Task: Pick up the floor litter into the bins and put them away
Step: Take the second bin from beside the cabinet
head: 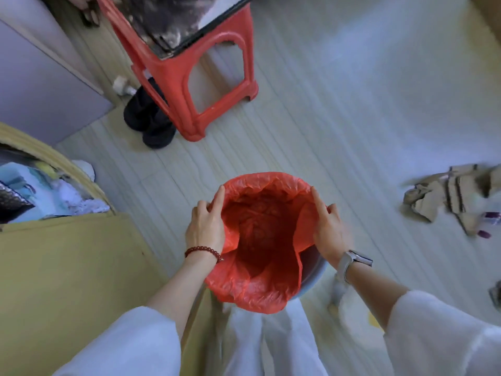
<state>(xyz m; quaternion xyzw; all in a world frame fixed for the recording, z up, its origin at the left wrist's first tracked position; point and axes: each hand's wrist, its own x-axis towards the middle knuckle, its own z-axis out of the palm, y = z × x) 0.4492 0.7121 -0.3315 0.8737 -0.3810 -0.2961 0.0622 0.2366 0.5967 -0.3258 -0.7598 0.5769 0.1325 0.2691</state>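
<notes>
At the bin's rim, the left hand and right hand each grip the red liner bag on opposite sides, index fingers extended. Torn cardboard litter lies far right; a red stool stands beyond.

Bin sits right at the person's feet, liner bag draped in and over its rim. Left hand on the bag's left edge, right hand on its right edge. Stool stands ahead, shoes beside its left leg. Cardboard scraps lie well off to the right.
</notes>
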